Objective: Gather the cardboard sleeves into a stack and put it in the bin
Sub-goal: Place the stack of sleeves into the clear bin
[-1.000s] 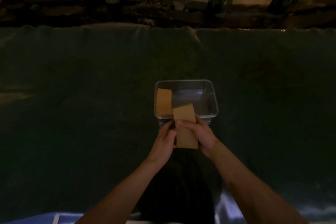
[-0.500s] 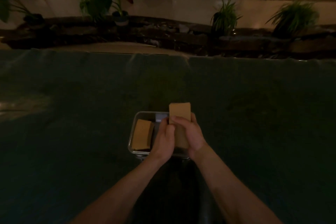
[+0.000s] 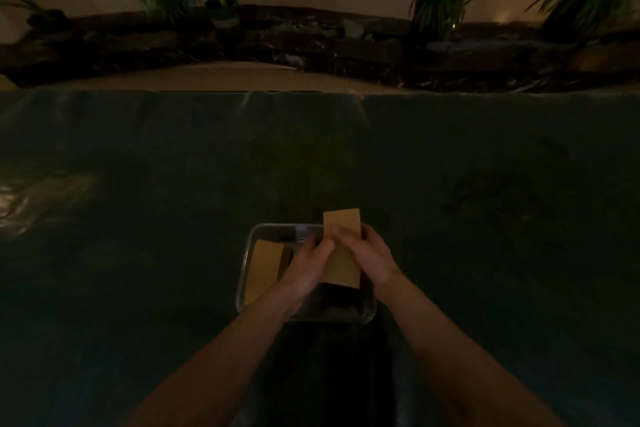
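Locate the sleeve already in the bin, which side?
In the head view, the loose cardboard sleeve lies in the left part of the clear bin, just left of the left hand; both hands hold another sleeve over the bin's right part.

One sleeve (image 3: 265,270) lies in the bin (image 3: 242,288), seemingly at its left.

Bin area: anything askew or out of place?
Nothing damaged or spilled. One cardboard sleeve leans tilted against the left wall of the clear bin rather than lying flat. Both the left hand and right hand hold a second stack over the bin. Lighting is very dim.
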A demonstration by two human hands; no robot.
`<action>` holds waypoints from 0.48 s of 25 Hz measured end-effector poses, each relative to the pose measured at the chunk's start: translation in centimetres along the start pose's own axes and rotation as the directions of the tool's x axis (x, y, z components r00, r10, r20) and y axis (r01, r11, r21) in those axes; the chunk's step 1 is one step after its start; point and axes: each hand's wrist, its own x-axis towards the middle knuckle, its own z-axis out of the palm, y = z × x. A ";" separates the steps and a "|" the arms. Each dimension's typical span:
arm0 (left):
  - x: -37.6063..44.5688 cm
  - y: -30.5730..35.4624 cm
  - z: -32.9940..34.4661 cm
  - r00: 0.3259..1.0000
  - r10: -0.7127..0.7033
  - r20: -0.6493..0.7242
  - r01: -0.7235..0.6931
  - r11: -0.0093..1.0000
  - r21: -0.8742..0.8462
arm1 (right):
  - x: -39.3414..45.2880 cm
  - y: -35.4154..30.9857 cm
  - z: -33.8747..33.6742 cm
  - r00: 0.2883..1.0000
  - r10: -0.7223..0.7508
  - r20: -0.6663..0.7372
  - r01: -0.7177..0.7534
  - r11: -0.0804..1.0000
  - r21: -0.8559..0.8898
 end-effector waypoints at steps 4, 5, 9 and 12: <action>2.6 -2.7 -0.6 0.984 -0.175 0.013 0.174 0.983 0.065 | 2.8 2.3 -1.5 0.965 -0.048 -0.257 -0.021 0.966 -0.258; 3.2 -3.0 -0.7 0.978 -0.210 0.004 0.209 0.973 0.093 | 3.4 2.9 -1.6 0.970 -0.010 -0.245 -0.058 0.961 -0.271; 5.6 -3.7 -0.2 0.942 -0.336 -0.017 0.334 0.927 0.168 | 4.9 3.6 -2.3 0.974 0.035 -0.223 -0.089 0.968 -0.236; 6.6 -4.6 1.0 0.942 -0.334 -0.034 0.332 0.909 0.250 | 5.3 4.1 -2.6 0.970 0.070 -0.234 -0.110 0.980 -0.163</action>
